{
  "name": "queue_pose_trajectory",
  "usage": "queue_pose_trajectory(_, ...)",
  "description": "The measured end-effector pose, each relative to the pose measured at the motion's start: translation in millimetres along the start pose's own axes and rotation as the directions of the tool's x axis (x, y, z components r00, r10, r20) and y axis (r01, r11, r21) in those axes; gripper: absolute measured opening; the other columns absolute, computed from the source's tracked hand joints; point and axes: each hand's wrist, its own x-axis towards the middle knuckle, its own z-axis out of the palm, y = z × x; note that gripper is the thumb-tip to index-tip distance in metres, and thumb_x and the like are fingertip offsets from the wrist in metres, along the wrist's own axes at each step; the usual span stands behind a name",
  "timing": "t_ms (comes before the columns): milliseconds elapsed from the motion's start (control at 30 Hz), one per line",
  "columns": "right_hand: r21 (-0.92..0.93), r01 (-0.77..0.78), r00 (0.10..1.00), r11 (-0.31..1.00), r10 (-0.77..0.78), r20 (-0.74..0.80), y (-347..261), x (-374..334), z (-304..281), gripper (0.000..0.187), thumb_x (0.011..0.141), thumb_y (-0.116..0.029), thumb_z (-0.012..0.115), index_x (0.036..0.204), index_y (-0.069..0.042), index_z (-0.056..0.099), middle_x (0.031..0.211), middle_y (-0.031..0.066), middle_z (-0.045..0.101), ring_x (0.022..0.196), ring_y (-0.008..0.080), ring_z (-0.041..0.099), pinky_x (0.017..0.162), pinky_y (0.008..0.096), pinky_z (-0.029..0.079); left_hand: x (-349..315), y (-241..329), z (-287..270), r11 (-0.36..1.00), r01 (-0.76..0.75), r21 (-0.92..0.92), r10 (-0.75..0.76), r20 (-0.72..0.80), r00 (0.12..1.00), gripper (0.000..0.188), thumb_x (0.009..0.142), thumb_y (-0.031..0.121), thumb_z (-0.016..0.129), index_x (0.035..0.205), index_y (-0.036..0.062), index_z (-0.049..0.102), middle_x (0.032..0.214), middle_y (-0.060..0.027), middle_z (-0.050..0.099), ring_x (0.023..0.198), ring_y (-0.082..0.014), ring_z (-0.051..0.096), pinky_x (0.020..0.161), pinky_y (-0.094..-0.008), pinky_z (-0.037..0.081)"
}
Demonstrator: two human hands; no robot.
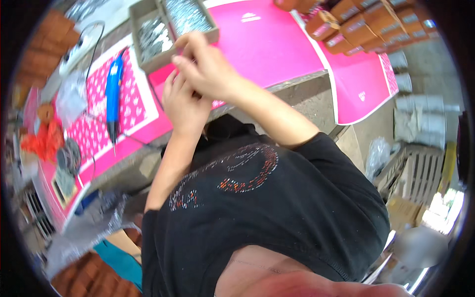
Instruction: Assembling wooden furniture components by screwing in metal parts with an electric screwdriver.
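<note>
My right hand [210, 67] crosses over my left hand [185, 106] above the near edge of the pink-covered table [269, 47]. The fingers of both hands are curled in close to one another. Whatever they hold is too small or too covered to make out. Just beyond them stands a grey two-part box [153, 63]. Its left part holds flat shiny metal pieces [154, 37], and its right part holds many thin silvery pieces [188, 16]. Left of my hands, a blue electric screwdriver [114, 86] with a dark tip lies or hangs over the patterned pink sheet.
Stacks of brown blocks or boxes [363, 24] fill the table's far right. A clear plastic bag [71, 96], a red bag [47, 141] and a roll of grey tape [69, 154] lie at the left. A black cable [91, 59] runs near the screwdriver. A slatted crate [415, 171] stands at right.
</note>
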Motion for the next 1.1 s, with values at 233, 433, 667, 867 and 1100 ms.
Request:
queue_pose_trajectory(233,0.003,0.202,0.979,0.979,-0.202,-0.022,13,6,-4,0.023,0.077,-0.02,0.067,0.085,-0.005,0.05,0.072,0.012,0.058,0.063,0.03,0.058,0.054,0.0377,0.046,0,0,-2,0.996,-0.082,0.018,0.082,0.041,0.996,0.031,0.065,0.02,0.072,0.09,0.0058,0.064,0.1,-0.0066,0.061,0.098,-0.0319,0.052,0.087,-0.0412,0.039)
queue_pose_trajectory(433,-0.184,-0.004,1.0,0.983,-0.002,-0.031,-9,-5,-10,0.035,0.078,-0.019,0.064,0.102,-0.005,0.043,0.069,0.015,0.057,0.065,0.0333,0.059,0.056,0.0418,0.045,0,3,1,0.997,-0.07,0.012,0.07,-0.019,0.997,0.03,0.066,0.018,0.071,0.092,0.0057,0.064,0.105,-0.007,0.061,0.099,-0.031,0.053,0.086,-0.0397,0.039)
queue_pose_trajectory(667,0.145,-0.037,0.985,0.989,0.061,-0.165,-3,-3,9,0.03,0.081,-0.012,0.063,0.102,-0.002,0.043,0.063,0.0064,0.052,0.057,0.0132,0.053,0.051,0.0273,0.042,2,4,-2,0.999,-0.031,-0.023,0.031,0.018,0.999,0.031,0.068,0.018,0.068,0.095,0.0049,0.062,0.105,-0.0071,0.061,0.099,-0.0299,0.053,0.085,-0.0394,0.039)
queue_pose_trajectory(867,0.436,-0.311,0.934,0.844,0.357,-0.023,-17,1,9,0.02,0.083,-0.009,0.058,0.094,-0.002,0.043,0.059,0.0023,0.049,0.057,0.0065,0.05,0.05,0.0243,0.039,-2,0,-1,0.996,0.056,-0.063,-0.053,0.062,0.997,0.04,0.067,0.021,0.069,0.103,0.0056,0.059,0.102,-0.0071,0.06,0.096,-0.0313,0.053,0.081,-0.0414,0.04)
queue_pose_trajectory(1100,0.483,-0.003,0.974,0.876,0.111,-0.195,5,-6,19,0.012,0.087,-0.007,0.053,0.093,-0.003,0.044,0.065,0.0,0.048,0.057,0.0026,0.046,0.05,0.0201,0.036,10,13,-2,0.989,0.012,0.149,-0.031,0.126,0.992,0.051,0.068,0.021,0.068,0.111,0.0022,0.048,0.093,-0.0136,0.057,0.087,-0.035,0.053,0.074,-0.0441,0.04)
